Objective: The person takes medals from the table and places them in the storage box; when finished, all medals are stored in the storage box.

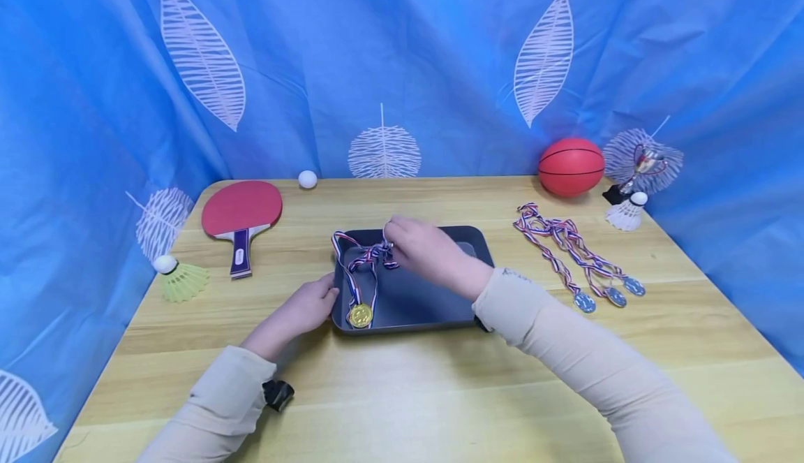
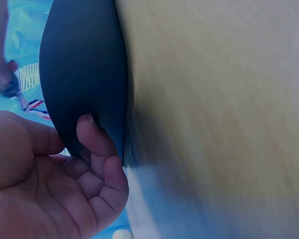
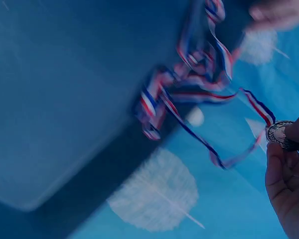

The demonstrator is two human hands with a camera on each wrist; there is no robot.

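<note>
A dark rectangular tray [image 1: 427, 302] lies on the table in front of me. My left hand [image 1: 312, 304] grips its left end, with fingers curled against the wall in the left wrist view. Inside the tray's left side, a gold medal [image 1: 361, 315] lies on its striped ribbon. Over the tray's far left part, my right hand [image 1: 427, 250] pinches another medal [image 3: 281, 134] between thumb and fingers, best seen in the right wrist view. Its red, white and blue ribbon [image 3: 204, 97] hangs down to a tangled bunch; the medal's colour is unclear.
Several silver medals [image 1: 585, 302] with ribbons lie right of the tray. Behind them are a red basketball [image 1: 571, 167], a trophy [image 1: 641, 168] and a white shuttlecock [image 1: 627, 212]. Leftward are a table tennis bat [image 1: 242, 210], a white ball [image 1: 307, 179] and a yellow shuttlecock [image 1: 181, 279].
</note>
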